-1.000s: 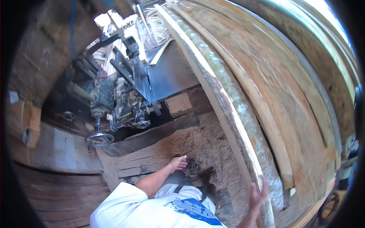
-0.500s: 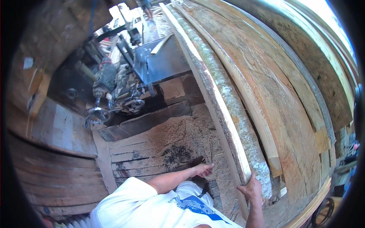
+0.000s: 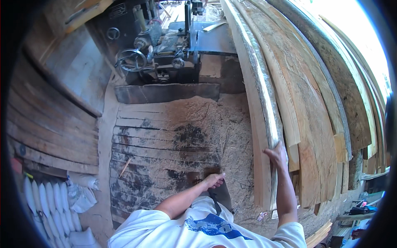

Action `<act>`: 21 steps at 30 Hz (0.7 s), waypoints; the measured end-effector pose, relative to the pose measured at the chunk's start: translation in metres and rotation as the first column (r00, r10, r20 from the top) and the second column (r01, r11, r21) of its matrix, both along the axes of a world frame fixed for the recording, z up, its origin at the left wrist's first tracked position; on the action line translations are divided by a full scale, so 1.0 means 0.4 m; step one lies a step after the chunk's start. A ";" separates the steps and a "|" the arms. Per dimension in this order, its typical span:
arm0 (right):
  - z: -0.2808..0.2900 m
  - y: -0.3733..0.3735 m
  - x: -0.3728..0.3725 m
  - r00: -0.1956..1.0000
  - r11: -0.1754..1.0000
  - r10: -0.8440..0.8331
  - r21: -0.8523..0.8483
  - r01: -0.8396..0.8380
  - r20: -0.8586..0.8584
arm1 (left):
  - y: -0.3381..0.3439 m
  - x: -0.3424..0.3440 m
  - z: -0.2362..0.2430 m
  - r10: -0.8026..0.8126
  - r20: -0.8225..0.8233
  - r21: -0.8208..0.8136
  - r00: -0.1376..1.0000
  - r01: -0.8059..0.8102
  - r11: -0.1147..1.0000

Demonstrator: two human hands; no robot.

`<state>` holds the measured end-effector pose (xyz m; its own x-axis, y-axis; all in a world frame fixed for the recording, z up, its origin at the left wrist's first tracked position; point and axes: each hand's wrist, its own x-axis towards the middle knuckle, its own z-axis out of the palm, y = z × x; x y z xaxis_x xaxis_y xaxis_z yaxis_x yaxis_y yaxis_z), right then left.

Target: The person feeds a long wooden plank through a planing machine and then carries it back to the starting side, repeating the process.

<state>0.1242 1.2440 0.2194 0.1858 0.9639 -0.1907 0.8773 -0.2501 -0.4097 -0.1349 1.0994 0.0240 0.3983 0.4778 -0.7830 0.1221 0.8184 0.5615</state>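
Head view: the plank (image 3: pixel 259 111), stretching lengthwise away, is grasped near its close end by the right hand (image 3: pixel 276 154); the left hand (image 3: pixel 214 180) is held apart leftward, whether clenched cannot be told.

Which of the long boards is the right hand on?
The leftmost board: the right hand holds its edge toward the near end, while the other boards are farther right.

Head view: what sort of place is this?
Probably a sawmill or woodworking shop: a machine with a handwheel and flat metal table, long boards alongside, and sawdust on the floor.
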 end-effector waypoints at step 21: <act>-0.056 -1.062 -0.122 0.960 0.971 0.213 -0.069 -0.229 -0.182 | -1.214 0.346 -0.190 0.607 0.518 -0.422 0.603 -0.437 0.794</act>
<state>0.0754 0.8193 0.1969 -0.0731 0.9550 -0.2875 0.8330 -0.1001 -0.5442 0.0035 0.6138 -0.0520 0.5542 0.5988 -0.5782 -0.6585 0.7403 0.1354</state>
